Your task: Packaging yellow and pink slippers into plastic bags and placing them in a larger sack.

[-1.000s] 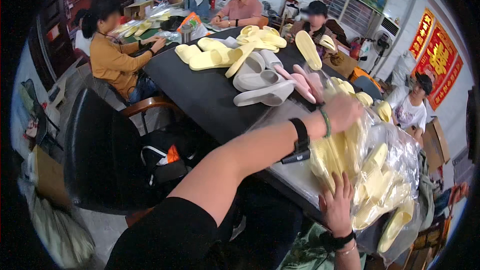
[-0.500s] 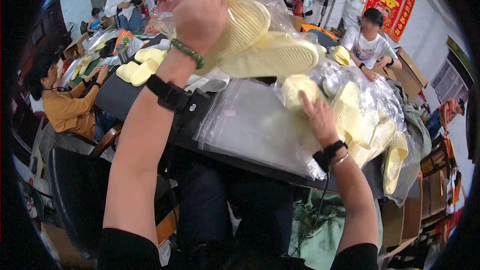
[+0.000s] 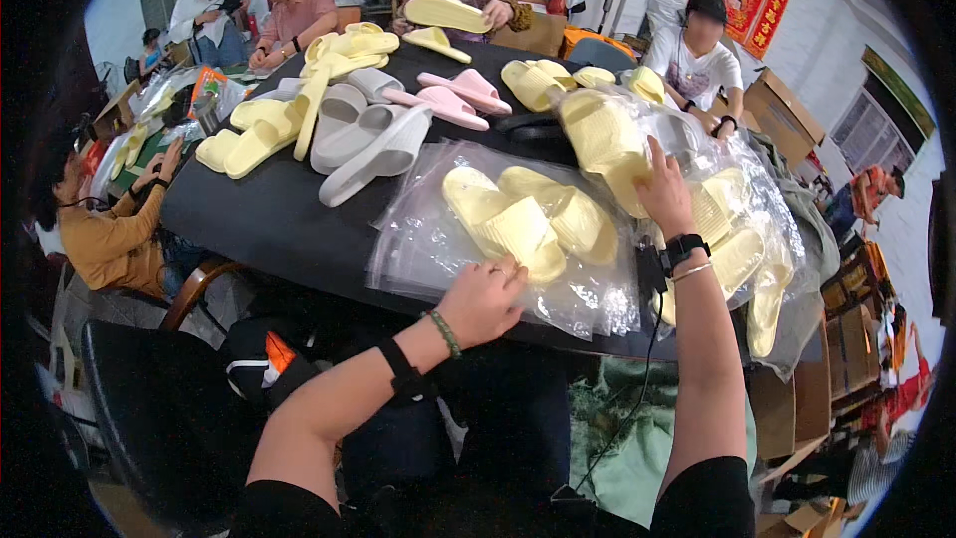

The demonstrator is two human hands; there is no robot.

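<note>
A pair of yellow slippers (image 3: 503,219) in clear plastic lies on a stack of flat clear bags (image 3: 408,249) at the table's near edge. My left hand (image 3: 486,297) is at their near end, fingers bent and closed on the edge of the wrapped pair. To the right, my right hand (image 3: 665,191) grips the side of another bagged pair of yellow slippers (image 3: 602,134), index finger stretched along it. This pair leans at the left of a heap of bagged yellow slippers (image 3: 722,204). The plastic partly hides my right fingertips.
Loose grey slippers (image 3: 383,154), pink slippers (image 3: 463,95) and yellow slippers (image 3: 264,130) cover the dark table (image 3: 249,214). Across it, one person holds a yellow slipper (image 3: 448,13); another (image 3: 697,70) sits far right. A black chair (image 3: 129,408) stands left. A cable hangs by my right wrist.
My left hand has come down from high over the table, and the bagged slippers now lie on the bags. My right hand has closed on the pair beside the heap. The view has shifted.
</note>
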